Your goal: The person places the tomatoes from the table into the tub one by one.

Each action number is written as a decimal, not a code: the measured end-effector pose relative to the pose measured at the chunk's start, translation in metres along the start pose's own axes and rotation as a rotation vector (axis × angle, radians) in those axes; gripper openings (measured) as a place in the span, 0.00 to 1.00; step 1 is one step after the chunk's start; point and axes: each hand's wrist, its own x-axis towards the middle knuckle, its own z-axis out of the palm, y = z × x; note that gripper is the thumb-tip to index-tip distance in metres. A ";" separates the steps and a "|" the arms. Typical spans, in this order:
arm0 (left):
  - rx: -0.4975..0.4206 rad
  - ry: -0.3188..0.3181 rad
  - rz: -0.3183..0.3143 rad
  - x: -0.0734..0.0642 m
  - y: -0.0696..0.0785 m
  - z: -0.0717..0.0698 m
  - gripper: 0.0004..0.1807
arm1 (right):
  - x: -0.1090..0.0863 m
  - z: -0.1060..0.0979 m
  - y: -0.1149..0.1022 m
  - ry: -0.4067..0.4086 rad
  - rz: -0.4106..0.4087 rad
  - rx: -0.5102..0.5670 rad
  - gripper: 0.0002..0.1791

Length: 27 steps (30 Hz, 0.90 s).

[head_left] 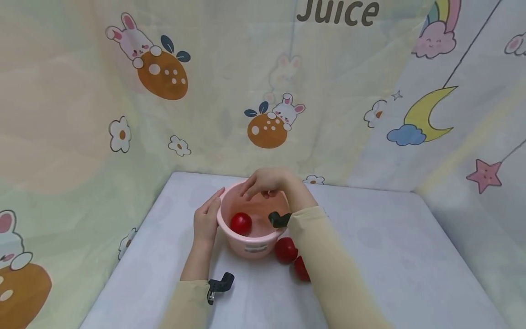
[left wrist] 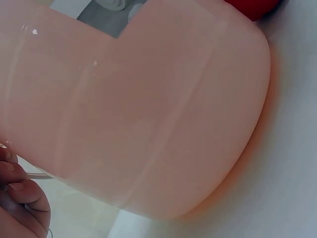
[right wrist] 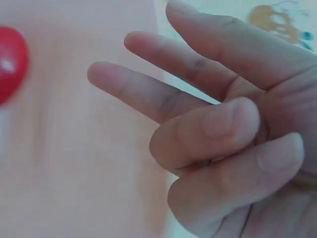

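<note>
A pink plastic basin (head_left: 251, 249) stands on the white table, with a small label on its front. Inside it lies one red apple (head_left: 241, 224), glossy and round. My left hand (head_left: 206, 219) holds the basin at its left side, its fingers by the rim; the left wrist view shows curled fingers (left wrist: 32, 196) there. Over the basin's far part reaches my right hand (head_left: 265, 180), holding nothing. In the right wrist view its thumb and two fingers are extended and the other two fingers (right wrist: 208, 124) bend in. The apple in the basin is apart from them.
Two more red apples, a nearer one (head_left: 302, 268) and one beside the basin (head_left: 286, 250), lie at its front right, the nearer partly hidden by my right sleeve (head_left: 328, 256). A printed cloth (head_left: 222, 91) hangs behind the white table (head_left: 394, 246) and along its sides.
</note>
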 end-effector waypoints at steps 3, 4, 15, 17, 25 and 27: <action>-0.004 0.017 0.019 0.000 0.001 0.001 0.21 | -0.030 -0.017 0.005 0.095 -0.044 -0.025 0.17; -0.004 0.022 0.024 0.000 0.001 0.001 0.21 | -0.040 -0.021 0.009 0.129 -0.055 -0.023 0.17; -0.003 0.037 0.005 0.000 -0.001 0.001 0.20 | -0.133 0.001 0.125 0.404 0.102 0.123 0.24; -0.003 0.040 0.011 0.000 -0.001 0.000 0.21 | -0.132 0.014 0.155 0.394 0.124 0.172 0.29; 0.014 0.037 0.022 -0.002 0.001 0.003 0.21 | -0.111 0.056 0.226 0.285 0.129 0.331 0.36; 0.012 0.029 0.018 -0.002 0.001 0.004 0.21 | -0.108 0.060 0.233 0.255 0.116 0.341 0.37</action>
